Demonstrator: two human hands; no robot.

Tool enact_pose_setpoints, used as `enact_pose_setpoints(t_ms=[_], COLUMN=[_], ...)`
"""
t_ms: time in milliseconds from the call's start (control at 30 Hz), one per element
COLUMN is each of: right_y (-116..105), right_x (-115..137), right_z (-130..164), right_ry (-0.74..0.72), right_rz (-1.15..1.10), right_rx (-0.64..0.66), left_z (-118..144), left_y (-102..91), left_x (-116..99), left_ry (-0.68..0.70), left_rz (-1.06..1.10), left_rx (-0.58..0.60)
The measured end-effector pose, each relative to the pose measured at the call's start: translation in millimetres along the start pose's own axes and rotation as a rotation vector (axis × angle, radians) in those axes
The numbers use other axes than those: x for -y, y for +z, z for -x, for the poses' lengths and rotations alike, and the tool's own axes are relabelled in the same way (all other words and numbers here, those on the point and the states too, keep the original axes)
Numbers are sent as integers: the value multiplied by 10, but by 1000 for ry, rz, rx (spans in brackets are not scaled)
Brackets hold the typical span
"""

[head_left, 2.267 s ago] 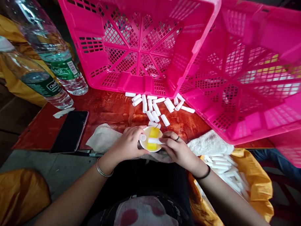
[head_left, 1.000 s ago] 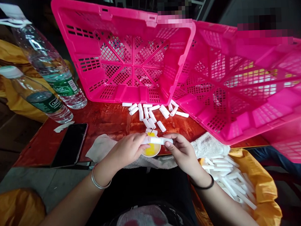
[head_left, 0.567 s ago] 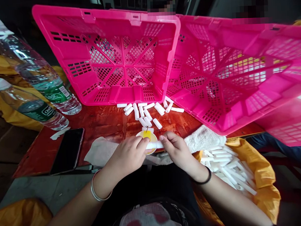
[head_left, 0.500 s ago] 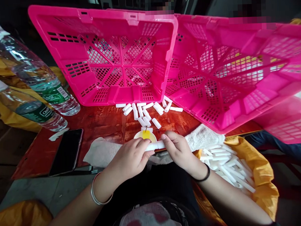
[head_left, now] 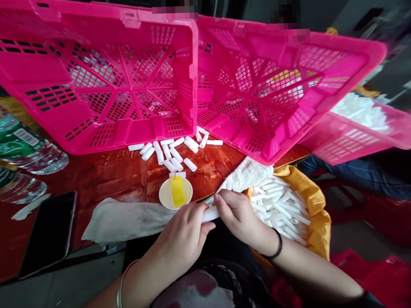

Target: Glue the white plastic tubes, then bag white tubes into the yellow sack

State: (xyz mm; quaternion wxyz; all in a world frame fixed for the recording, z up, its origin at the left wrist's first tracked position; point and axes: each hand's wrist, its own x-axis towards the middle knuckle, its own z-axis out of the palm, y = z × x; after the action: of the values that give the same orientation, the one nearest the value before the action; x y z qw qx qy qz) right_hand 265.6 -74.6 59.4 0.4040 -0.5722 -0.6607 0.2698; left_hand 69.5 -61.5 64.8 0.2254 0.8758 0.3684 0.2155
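Centrally, the white tube [head_left: 210, 214] spans the gap between both hands, just in front of the table [head_left: 125, 177] edge. The left hand [head_left: 183, 238] is curled around one end; the right hand [head_left: 237, 216] pinches the opposite end, thumb on top and fingers folded beneath. Just beyond the left hand, a shallow bowl [head_left: 165, 196] contains a yellow strip [head_left: 177, 192]. Short white pieces [head_left: 190, 164] lie loose between the bowl and two pink crates [head_left: 195, 82]. Beside the right forearm, a yellow sack [head_left: 320, 199] holds further white tubes.
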Motion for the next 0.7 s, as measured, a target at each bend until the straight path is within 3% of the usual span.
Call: enact_pose_setpoints(t_ms=[67,100,133,200,300,367,500,600,700], right_y=[-356,-566,-773,-1090,-1134,-893,-193,230,495], right_x=[-251,-420,-602,-950,-1208,-1114,-465,66,425], right_z=[184,282,379,545,602,449,-200,-714,-1060], right_ry=[144,264,438,710,754,606,-18,-366,-494], right_rz=[205,349,512,745,829,815,618,655,846], right_rx=[-146,-240,-254,21,146,142,26,193,472], left_z=[71,100,123,146,133,109,88,96,95], left_y=[-30,-52,-73,-104,-108,-93,-63,-51,-40], left_x=[230,394,576,931,1260,1317,1281,1280,1293], left_ry=[55,53,26,-25,-102,-137,-128,-114,-139], left_rz=[-139,-191,-231,-251,-171,-102,-5,54,68], left_rx=[-38,-64,-98,-110,8,55,55,22,-23])
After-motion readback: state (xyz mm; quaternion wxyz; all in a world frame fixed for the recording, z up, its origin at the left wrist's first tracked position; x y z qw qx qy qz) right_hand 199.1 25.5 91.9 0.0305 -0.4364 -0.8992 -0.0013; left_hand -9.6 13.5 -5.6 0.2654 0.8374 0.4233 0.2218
